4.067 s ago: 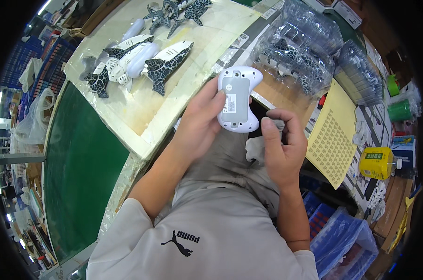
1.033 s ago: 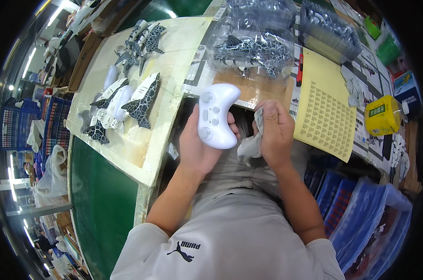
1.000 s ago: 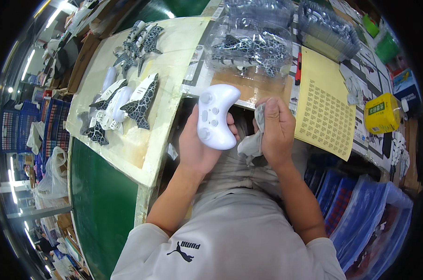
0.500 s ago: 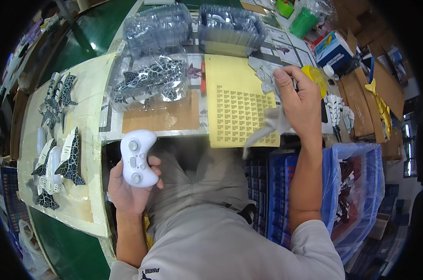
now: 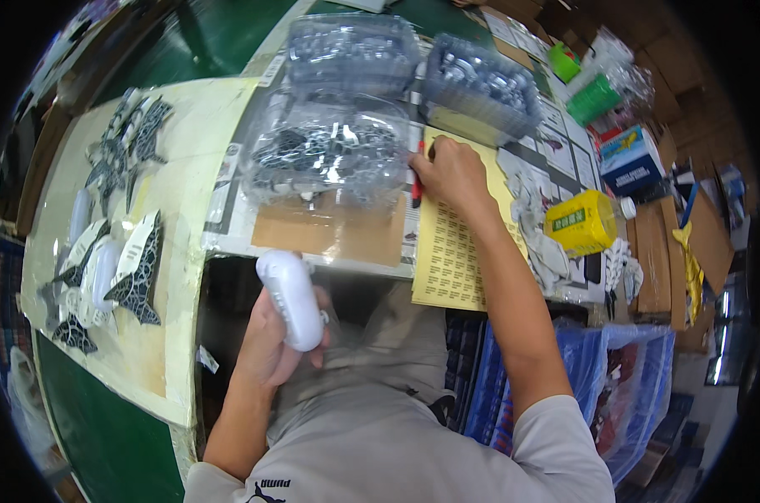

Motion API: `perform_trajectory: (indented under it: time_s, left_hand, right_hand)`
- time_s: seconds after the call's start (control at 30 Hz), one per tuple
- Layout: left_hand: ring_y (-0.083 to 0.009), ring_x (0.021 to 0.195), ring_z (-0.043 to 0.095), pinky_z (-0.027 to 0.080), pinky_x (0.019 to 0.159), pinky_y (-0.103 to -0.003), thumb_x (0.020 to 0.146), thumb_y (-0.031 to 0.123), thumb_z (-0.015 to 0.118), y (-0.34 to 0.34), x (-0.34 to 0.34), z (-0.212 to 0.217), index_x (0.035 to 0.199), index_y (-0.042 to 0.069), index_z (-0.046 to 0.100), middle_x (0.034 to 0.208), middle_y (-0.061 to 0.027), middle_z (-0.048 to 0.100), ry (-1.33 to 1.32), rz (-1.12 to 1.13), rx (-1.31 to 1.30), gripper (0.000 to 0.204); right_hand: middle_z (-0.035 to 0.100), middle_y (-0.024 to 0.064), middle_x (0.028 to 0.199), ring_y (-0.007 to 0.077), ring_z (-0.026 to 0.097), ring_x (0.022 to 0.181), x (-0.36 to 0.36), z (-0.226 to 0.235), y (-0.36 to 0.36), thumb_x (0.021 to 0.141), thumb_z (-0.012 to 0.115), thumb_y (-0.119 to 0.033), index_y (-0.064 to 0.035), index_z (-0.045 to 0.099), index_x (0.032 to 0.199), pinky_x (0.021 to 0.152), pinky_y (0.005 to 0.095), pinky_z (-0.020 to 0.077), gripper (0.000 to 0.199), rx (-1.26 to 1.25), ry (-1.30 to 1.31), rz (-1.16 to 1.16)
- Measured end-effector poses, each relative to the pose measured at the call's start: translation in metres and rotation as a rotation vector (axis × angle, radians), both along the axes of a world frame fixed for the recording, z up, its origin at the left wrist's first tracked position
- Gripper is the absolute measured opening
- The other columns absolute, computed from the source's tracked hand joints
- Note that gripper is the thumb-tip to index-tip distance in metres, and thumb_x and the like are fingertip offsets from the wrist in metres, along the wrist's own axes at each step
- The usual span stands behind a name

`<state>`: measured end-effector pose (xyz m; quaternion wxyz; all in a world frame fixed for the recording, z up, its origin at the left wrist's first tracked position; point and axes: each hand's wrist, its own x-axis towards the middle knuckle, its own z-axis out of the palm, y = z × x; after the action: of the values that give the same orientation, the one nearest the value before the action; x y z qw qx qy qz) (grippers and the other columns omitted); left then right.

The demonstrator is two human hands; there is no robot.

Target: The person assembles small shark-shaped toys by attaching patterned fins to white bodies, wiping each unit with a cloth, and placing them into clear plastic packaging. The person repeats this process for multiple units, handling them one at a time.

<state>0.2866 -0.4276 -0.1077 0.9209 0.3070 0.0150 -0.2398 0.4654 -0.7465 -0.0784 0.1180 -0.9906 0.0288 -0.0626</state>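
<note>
Gripped in the left hand (image 5: 267, 335), the white controller (image 5: 293, 306) stands at 8 o'clock from the middle of the view, in front of the table's near edge and above the lap. It is turned edge-on, its narrow rounded side showing and its upper end leaning toward 11 o'clock. Fingers are curled about it and pressed against it; part of the grasp is hidden behind the body.

Right hand (image 5: 454, 174) is found at between 1 and 2 o'clock, thumb and forefinger at the red tool (image 5: 417, 191), which lies along the left edge of the yellow sheet (image 5: 449, 272). Whether the fingertips pinch the tool cannot be told; the other fingers are folded under.

Clear plastic pack (image 5: 330, 155), with dark patterned pieces inside, sits at 11 o'clock, just beyond the brown cardboard (image 5: 330, 233). Stacked clear trays are noted at 12 o'clock (image 5: 351, 54) and 1 o'clock (image 5: 480, 88). At 3 o'clock, a pale crumpled cloth (image 5: 537, 239) lies beside the yellow bottle (image 5: 577, 225), which is on its side. Black-and-white patterned toy parts (image 5: 137, 267) rest on the cream board (image 5: 137, 377) at 9 o'clock. Blue crate with plastic liner (image 5: 635, 369) is at 4 o'clock.
</note>
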Motion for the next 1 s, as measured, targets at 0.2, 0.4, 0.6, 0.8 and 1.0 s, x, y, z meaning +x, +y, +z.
perform_trajectory:
  time_s: [0.2,0.4,0.6,0.8,1.0]
  left_hand:
    - [-0.0268,0.103,0.076,0.067,0.067,-0.035,0.088,0.018,0.079,0.019,0.008,0.019,0.165,0.004,0.029,0.138,-0.0257,0.066,-0.048,0.022,0.178,0.093]
    - [-0.0231,0.102,0.076,0.066,0.069,-0.032,0.092,0.013,0.075,0.034,-0.012,0.017,0.165,0.006,0.033,0.129,-0.0157,0.071,-0.095,0.144,0.415,0.084]
    - [-0.0255,0.093,0.078,0.067,0.067,-0.033,0.094,0.016,0.072,0.035,-0.045,0.002,0.156,0.005,0.043,0.124,-0.0159,0.07,-0.057,0.312,0.323,0.07]
    - [-0.0256,0.094,0.078,0.067,0.068,-0.033,0.093,0.016,0.072,0.038,-0.079,-0.018,0.159,0.006,0.04,0.126,-0.0163,0.07,-0.029,0.259,0.384,0.073]
    - [-0.0253,0.099,0.076,0.064,0.072,-0.033,0.09,0.012,0.073,0.044,-0.09,-0.021,0.164,0.007,0.033,0.133,-0.0165,0.07,-0.01,0.227,0.365,0.084]
  right_hand:
    - [0.068,0.0183,0.058,0.0315,0.071,0.058,0.006,-0.014,-0.005,0.093,0.065,-0.032,0.0013,0.074,0.064,0.066,0.0438,0.0566,0.045,0.113,-0.064,-0.05]
    - [0.074,0.0112,0.087,0.0132,0.068,0.067,-0.078,0.026,0.0,0.102,0.071,-0.018,0.0061,0.07,0.124,0.06,0.0275,0.0539,0.032,0.409,-0.322,0.045]
    - [0.073,0.0092,0.087,0.0149,0.069,0.065,-0.223,-0.012,0.087,0.11,0.067,-0.023,-0.0058,0.066,0.121,0.051,0.0292,0.0558,0.021,1.442,0.298,-0.002]
    - [0.072,0.0104,0.087,0.0146,0.068,0.068,-0.216,-0.126,0.146,0.113,0.061,-0.025,0.0033,0.06,0.12,0.065,0.0283,0.0574,0.029,1.238,-0.252,-0.107]
    - [0.067,0.0063,0.085,0.0116,0.062,0.058,-0.254,-0.125,0.151,0.111,0.063,-0.024,-0.0027,0.06,0.127,0.047,0.0268,0.0509,0.027,1.319,0.156,-0.398]
